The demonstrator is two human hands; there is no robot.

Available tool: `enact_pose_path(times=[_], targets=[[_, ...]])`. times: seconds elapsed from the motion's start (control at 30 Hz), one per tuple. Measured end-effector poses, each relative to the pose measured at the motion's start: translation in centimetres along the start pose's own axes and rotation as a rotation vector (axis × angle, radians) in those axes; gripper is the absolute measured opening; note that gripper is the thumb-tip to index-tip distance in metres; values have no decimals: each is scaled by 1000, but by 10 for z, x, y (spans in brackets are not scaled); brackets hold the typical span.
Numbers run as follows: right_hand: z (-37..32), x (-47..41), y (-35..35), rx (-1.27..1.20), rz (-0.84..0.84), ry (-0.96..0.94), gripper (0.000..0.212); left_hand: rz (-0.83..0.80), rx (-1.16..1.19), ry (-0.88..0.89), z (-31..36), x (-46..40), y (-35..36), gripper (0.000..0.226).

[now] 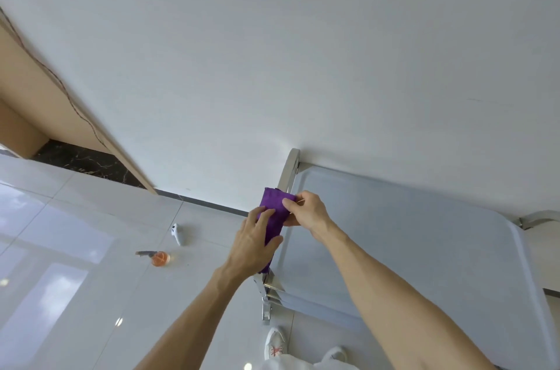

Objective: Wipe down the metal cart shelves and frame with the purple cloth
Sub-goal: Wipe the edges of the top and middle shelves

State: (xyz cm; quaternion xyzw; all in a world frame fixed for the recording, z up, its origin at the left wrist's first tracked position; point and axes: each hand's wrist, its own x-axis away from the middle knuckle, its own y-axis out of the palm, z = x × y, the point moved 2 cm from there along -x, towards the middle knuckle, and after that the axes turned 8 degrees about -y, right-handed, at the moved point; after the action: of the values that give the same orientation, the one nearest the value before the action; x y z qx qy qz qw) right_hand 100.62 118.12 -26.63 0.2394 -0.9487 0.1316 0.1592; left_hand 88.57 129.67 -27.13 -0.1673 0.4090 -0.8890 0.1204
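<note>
Left hand (256,244): wrapped around the lower part of the purple cloth (276,215); fingers on top, thumb on the right side of it
Right hand (306,209): pinching the upper right edge of the cloth with bent fingers; arm reaching in from the lower right
Purple cloth: folded into a long strip; lying along the left edge of the metal cart (424,248), held between both hands
Feet: white shoes (274,342) with red laces on the floor, just beside the near left corner of the cart
Metal cart: flat, shiny top shelf with round corners; bare on top; more shelf edges stacked under the near left corner; silver post (290,171) sticking up at the far left corner, another silver bar (536,218) on the far right
Floor (75,248): pale, glossy tiles; small orange bottle (159,258) lying on its side to the left; small white thing (177,233) a bit farther back, too small to tell what
Wall (272,51): plain white, right behind the cart; tan door frame (60,103) far off to the left
</note>
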Motion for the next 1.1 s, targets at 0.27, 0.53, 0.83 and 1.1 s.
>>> enact_pose_path(times=[0.27, 0.53, 0.83, 1.1], targets=[[66, 14, -36, 612, -131, 18, 41, 93, -146, 112, -16, -30, 23, 58], [164, 46, -33, 1230, -389, 25, 78, 156, -208, 240, -3, -54, 44, 53], [176, 47, -31, 1216, -391, 38, 85, 210, -9, 190, 8, -90, 38, 46], [176, 40, -33, 1223, -420, 84, 82, 343, 50, 162, -76, 57, 106, 46]])
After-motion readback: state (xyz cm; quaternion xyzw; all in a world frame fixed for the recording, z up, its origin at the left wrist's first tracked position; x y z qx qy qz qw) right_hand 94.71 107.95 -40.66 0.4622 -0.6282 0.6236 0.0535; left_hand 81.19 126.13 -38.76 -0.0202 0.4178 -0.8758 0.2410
